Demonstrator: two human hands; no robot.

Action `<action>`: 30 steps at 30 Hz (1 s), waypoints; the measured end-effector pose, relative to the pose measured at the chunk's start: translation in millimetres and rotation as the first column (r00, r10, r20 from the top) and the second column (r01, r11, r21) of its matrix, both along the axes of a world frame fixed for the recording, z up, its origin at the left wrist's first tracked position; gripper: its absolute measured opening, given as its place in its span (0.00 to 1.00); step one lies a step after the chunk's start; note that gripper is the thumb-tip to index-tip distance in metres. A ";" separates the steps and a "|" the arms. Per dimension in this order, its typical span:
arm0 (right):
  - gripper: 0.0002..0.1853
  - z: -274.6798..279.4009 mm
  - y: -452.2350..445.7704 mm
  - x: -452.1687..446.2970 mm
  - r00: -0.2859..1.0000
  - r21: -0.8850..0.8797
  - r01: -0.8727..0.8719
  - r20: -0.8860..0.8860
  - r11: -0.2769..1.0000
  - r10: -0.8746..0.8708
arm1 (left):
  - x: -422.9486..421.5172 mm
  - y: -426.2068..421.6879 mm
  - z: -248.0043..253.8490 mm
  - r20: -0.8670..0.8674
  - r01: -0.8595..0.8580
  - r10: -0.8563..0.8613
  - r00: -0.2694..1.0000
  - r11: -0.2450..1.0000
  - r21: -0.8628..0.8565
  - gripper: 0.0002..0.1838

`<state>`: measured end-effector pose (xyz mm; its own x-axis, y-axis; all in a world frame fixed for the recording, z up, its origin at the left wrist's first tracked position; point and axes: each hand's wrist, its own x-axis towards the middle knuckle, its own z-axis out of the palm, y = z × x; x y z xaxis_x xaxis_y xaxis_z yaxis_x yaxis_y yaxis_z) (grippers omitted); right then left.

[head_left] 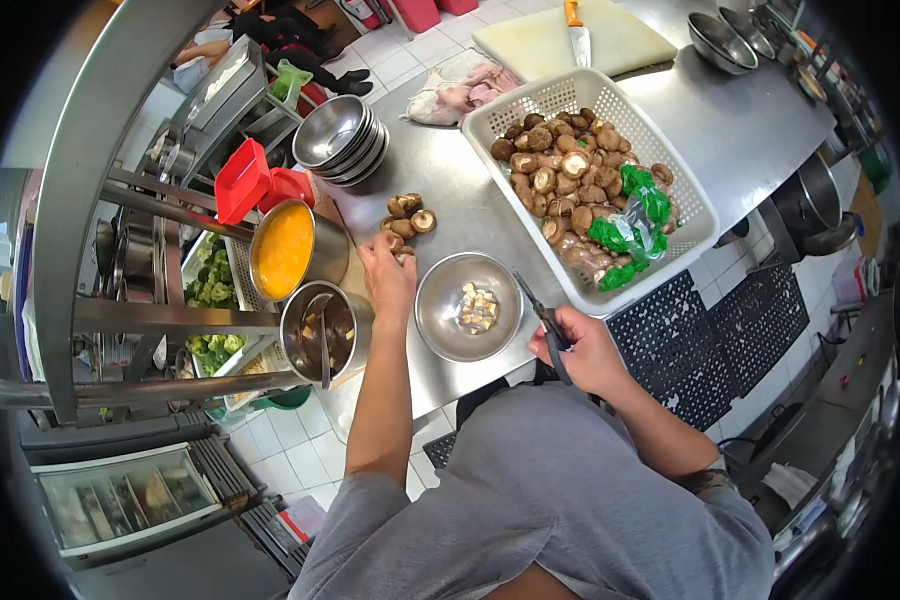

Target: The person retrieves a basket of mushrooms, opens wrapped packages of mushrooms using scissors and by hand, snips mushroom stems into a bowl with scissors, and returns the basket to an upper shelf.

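Right grip (585,352) on one scissors (549,332), left grip (387,277) at perhaps two mushrooms (395,241)

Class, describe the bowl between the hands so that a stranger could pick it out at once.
On the steel table, find the big white basket of brown mushrooms. Below and left of it in the picture, between the left hand and the right hand, which holds scissors, sits a round metal bowl. Unlike the stacked bowls, it stands alone and holds a small heap of pale pieces.
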<state>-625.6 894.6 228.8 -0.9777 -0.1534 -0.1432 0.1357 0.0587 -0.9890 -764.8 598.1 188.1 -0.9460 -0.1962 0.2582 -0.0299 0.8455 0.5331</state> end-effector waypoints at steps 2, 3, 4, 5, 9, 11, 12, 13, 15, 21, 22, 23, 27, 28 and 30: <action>0.15 3.7 -0.7 -7.1 0.999 0.065 -0.040 -0.014 0.997 0.041 | -1.5 -2.8 -6.6 -0.043 -0.056 0.058 0.997 0.997 0.052 0.28; 0.15 5.8 -1.5 -10.0 0.998 0.101 -0.058 -0.022 0.993 0.060 | -3.1 -6.3 -11.2 -0.063 -0.083 0.088 0.994 0.994 0.077 0.28; 0.16 6.9 -3.1 -11.8 0.996 0.137 -0.075 -0.030 0.988 0.080 | -7.9 -13.4 -20.1 -0.041 -0.081 0.085 0.996 0.993 0.089 0.28; 0.16 4.0 -5.5 -13.0 0.995 0.123 -0.090 -0.027 0.988 0.094 | -14.3 -20.9 -29.2 -0.019 -0.079 0.081 0.996 0.992 0.102 0.28; 0.19 -10.3 -14.3 -15.0 0.988 0.154 -0.148 -0.017 0.977 0.152 | -21.3 -26.3 -26.8 0.007 -0.106 0.107 0.994 0.977 0.184 0.26; 0.22 -0.8 -16.5 -15.9 0.984 0.255 -0.167 -0.021 0.952 0.178 | -11.5 -9.8 3.0 -0.077 -0.166 0.188 0.979 0.958 0.236 0.25; 0.23 17.3 -17.8 -17.0 0.980 0.326 -0.177 -0.026 0.929 0.196 | -3.0 -0.2 20.0 -0.114 -0.192 0.228 0.967 0.946 0.262 0.24; 0.24 31.0 -19.1 -17.7 0.977 0.393 -0.186 -0.026 0.901 0.213 | 6.8 7.2 31.5 -0.095 -0.154 0.186 0.978 0.950 0.273 0.25; 0.26 35.9 -20.7 -21.5 0.975 0.423 -0.182 -0.037 0.888 0.217 | 27.6 20.5 50.3 -0.057 -0.076 0.097 0.994 0.952 0.296 0.27; 0.27 32.3 -14.8 -27.5 0.969 0.525 -0.144 -0.096 0.839 0.227 | 75.9 67.5 74.4 0.071 0.088 -0.192 0.979 0.707 0.702 0.30; 0.26 32.1 -13.7 -27.0 0.966 0.543 -0.154 -0.094 0.826 0.242 | 81.0 69.7 70.5 0.072 0.092 -0.229 0.971 0.630 0.771 0.30; 0.26 31.8 -12.8 -25.1 0.965 0.551 -0.148 -0.100 0.821 0.241 | 86.6 72.3 70.1 0.090 0.081 -0.243 0.966 0.612 0.787 0.30; 0.25 30.4 -8.7 -20.4 0.967 0.589 -0.117 -0.114 0.800 0.226 | 103.9 79.3 78.5 0.134 0.047 -0.272 0.953 0.569 0.821 0.30; 0.25 30.3 -8.4 -19.5 0.970 0.600 -0.108 -0.113 0.793 0.217 | 106.4 78.5 78.8 0.140 0.045 -0.281 0.949 0.565 0.824 0.29; 0.25 33.2 -7.3 -18.8 0.967 0.624 -0.126 -0.097 0.771 0.237 | 110.4 77.7 76.2 0.148 0.049 -0.298 0.943 0.563 0.825 0.29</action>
<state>-644.4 887.3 261.9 -0.9576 -0.2655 -0.1119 -0.0967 0.6620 -0.7432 -654.4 675.8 264.3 -0.9865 -0.0271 -0.1613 -0.1629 0.0746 0.9838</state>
